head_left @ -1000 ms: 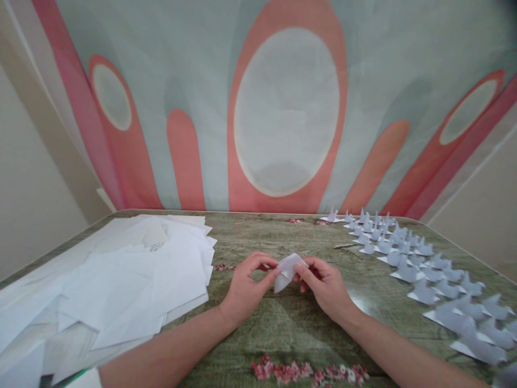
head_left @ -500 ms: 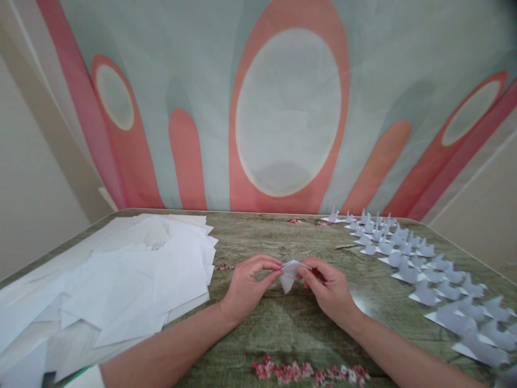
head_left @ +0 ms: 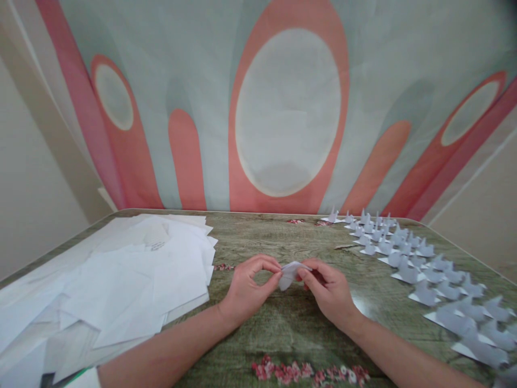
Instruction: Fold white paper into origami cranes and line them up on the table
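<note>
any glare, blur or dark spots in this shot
In the head view, a pale glare patch lies on the tabletop near the right hand; in the head view, the folded white paper looks soft, its creases hard to make out; also in the head view, the top right corner darkens.

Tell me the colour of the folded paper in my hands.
White; the folded paper shows best in the head view.

A wood-grain table (head_left: 258, 234) bears white sheets (head_left: 133, 280) and folded paper figures (head_left: 407, 271).
</note>
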Motion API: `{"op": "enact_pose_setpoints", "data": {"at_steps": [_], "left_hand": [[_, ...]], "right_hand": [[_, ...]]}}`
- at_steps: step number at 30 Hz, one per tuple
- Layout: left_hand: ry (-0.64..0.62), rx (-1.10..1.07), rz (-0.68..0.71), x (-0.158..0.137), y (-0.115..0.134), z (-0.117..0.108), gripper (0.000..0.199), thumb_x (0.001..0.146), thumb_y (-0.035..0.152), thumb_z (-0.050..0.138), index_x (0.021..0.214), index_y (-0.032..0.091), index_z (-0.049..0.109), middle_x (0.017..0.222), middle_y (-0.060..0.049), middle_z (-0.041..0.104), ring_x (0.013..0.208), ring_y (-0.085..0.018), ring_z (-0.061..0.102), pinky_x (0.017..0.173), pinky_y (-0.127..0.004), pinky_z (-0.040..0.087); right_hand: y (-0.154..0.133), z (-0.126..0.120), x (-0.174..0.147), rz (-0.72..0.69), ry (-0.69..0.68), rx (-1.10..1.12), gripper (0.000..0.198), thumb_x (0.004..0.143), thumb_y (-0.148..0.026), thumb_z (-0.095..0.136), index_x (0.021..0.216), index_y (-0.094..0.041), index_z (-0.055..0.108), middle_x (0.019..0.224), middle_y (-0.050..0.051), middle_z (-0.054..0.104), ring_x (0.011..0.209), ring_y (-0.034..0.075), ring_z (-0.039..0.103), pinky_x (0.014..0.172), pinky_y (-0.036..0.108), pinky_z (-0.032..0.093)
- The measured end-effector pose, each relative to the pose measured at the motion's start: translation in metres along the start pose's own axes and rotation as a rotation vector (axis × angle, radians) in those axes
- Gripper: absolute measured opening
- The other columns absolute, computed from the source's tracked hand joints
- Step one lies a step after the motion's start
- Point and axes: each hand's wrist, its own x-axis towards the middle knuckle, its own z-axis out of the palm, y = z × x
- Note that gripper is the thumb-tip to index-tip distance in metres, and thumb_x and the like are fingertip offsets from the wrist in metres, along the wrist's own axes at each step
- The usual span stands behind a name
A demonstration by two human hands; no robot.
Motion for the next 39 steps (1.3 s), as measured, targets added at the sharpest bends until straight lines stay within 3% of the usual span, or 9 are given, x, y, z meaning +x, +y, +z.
{"op": "enact_pose_setpoints", "data": {"at_steps": [8, 17, 21, 26, 29, 39], "left_hand": [[0.047, -0.014, -0.109, -0.006, -0.002, 0.005, 0.012, 0.077, 0.023, 0.059, 0.087, 0.016, 0.059, 0.083, -0.003, 0.064, 0.079, -0.015, 0.059, 0.076, -0.027, 0.046], [0.006, -0.093, -0.171, -0.005, -0.005, 0.004, 0.013, 0.079, 0.027, 0.058, 0.081, 0.015, 0.062, 0.082, -0.004, 0.065, 0.078, -0.015, 0.058, 0.076, -0.026, 0.046], [0.007, -0.073, -0.158, -0.005, -0.002, 0.004, 0.011, 0.080, 0.026, 0.057, 0.078, 0.015, 0.061, 0.079, -0.003, 0.064, 0.076, -0.015, 0.058, 0.074, -0.026, 0.045], [-0.017, -0.005, -0.110, -0.005, 0.006, 0.002, 0.009, 0.078, 0.023, 0.057, 0.073, 0.016, 0.060, 0.076, -0.003, 0.064, 0.073, -0.015, 0.058, 0.073, -0.025, 0.044], [-0.043, 0.000, -0.074, -0.006, 0.011, 0.003, 0.008, 0.078, 0.021, 0.056, 0.072, 0.017, 0.060, 0.075, -0.002, 0.064, 0.073, -0.014, 0.058, 0.073, -0.024, 0.044], [-0.075, 0.023, -0.176, -0.006, 0.012, 0.004, 0.010, 0.078, 0.024, 0.056, 0.073, 0.016, 0.060, 0.074, -0.001, 0.063, 0.073, -0.014, 0.057, 0.072, -0.024, 0.042]], "right_hand": [[-0.006, 0.004, -0.002, 0.103, -0.020, 0.133, 0.022, 0.083, -0.038, 0.052, 0.077, -0.017, 0.058, 0.062, -0.001, 0.057, 0.051, 0.010, 0.052, 0.048, 0.020, 0.044], [-0.006, 0.004, -0.002, 0.129, -0.032, 0.167, 0.025, 0.083, -0.040, 0.051, 0.077, -0.017, 0.058, 0.063, 0.001, 0.061, 0.049, 0.011, 0.053, 0.048, 0.022, 0.045], [-0.005, 0.002, -0.001, 0.077, -0.039, 0.090, 0.024, 0.084, -0.038, 0.050, 0.078, -0.017, 0.058, 0.064, 0.001, 0.060, 0.054, 0.012, 0.053, 0.051, 0.023, 0.043], [-0.011, -0.002, 0.002, -0.167, -0.009, -0.103, 0.014, 0.081, -0.031, 0.055, 0.077, -0.019, 0.061, 0.075, 0.004, 0.061, 0.074, 0.017, 0.054, 0.071, 0.030, 0.043], [-0.016, -0.002, 0.002, -0.242, -0.069, -0.130, 0.010, 0.081, -0.027, 0.055, 0.079, -0.020, 0.062, 0.074, 0.004, 0.061, 0.074, 0.018, 0.053, 0.071, 0.031, 0.042], [-0.015, 0.001, -0.002, -0.129, -0.099, -0.175, 0.019, 0.084, -0.028, 0.052, 0.068, -0.019, 0.056, 0.065, 0.001, 0.053, 0.067, 0.015, 0.049, 0.063, 0.026, 0.039]]}}
